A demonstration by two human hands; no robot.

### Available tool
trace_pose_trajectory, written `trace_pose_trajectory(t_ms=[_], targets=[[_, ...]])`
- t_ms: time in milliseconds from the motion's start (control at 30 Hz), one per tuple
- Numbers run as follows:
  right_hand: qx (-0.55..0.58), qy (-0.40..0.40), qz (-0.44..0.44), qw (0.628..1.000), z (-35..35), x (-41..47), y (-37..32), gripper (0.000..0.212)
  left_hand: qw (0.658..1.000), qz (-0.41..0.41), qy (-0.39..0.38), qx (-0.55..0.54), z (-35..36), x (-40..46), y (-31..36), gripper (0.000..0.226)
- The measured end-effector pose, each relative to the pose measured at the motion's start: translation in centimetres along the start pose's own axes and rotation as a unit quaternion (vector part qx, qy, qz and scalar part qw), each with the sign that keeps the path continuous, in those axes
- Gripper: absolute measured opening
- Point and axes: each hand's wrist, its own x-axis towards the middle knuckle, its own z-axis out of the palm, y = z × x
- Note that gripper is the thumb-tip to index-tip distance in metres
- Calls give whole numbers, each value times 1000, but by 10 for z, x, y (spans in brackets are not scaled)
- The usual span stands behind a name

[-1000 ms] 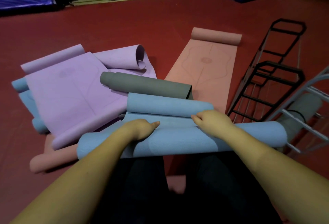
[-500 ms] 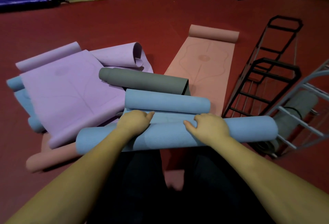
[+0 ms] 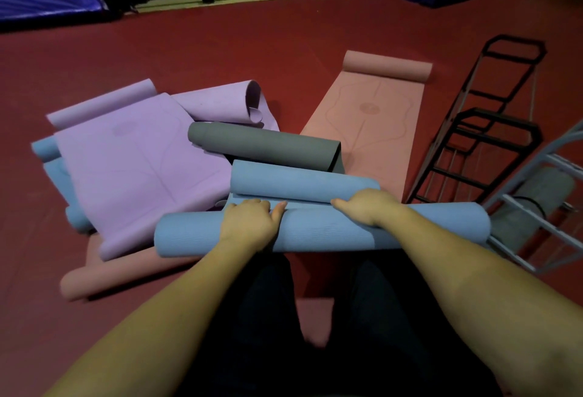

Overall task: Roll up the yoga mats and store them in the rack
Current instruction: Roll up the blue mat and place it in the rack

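Blue mat roll point(image 3: 321, 229) is held across the lap, long axis left-right, right end tilted slightly away and reaching the grey rack point(image 3: 536, 217). Left hand point(image 3: 249, 223) is curled over the top of the roll near its middle, thumb pointing right along the seam. Right hand point(image 3: 366, 204) is curled over the roll's far edge, fingers wrapped down behind it. Both are gripping the same roll.

A second blue roll point(image 3: 303, 182) lies just beyond, parallel, touching the flat strip between the two. Grey roll point(image 3: 265, 146) sits behind that, axis also roughly left-right, left end raised on the purple mat point(image 3: 135, 169). The purple mat is spread flat at left, curled at its far end. Pink mat point(image 3: 369, 119) is laid out on the red floor point(image 3: 220, 49), long axis running away from the person, far end rolled. Another pink roll point(image 3: 120, 273) lies under the pile at near left.

Black rack point(image 3: 492, 131) lies on the floor at right. A grey rolled mat point(image 3: 533, 204) is seated in the grey rack.
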Motion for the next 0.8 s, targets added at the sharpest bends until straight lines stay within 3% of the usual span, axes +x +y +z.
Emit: trace_pose_trajectory(t_ms=[267, 400, 467, 633, 733, 800], targets=[[53, -156, -1, 986, -10, -13, 0, 60, 988, -20, -138, -74, -9, -6, -2, 71], [69, -160, -4, 985, -3, -12, 1, 66, 983, -26, -171, -70, -9, -5, -3, 73], [42, -106, -25, 993, 2, -10, 2, 64, 979, -25, -191, -71, -12, 1, -3, 73], [20, 161, -79, 984, 13, -23, 6, 48, 964, -17, -254, -79, -23, 21, -2, 71], [-12, 197, -77, 977, 28, -38, 7, 48, 956, -15, -274, -101, -24, 31, -2, 67], [-49, 210, -77, 973, 42, -47, 9, 63, 952, -12, -280, -125, -23, 36, -2, 65]])
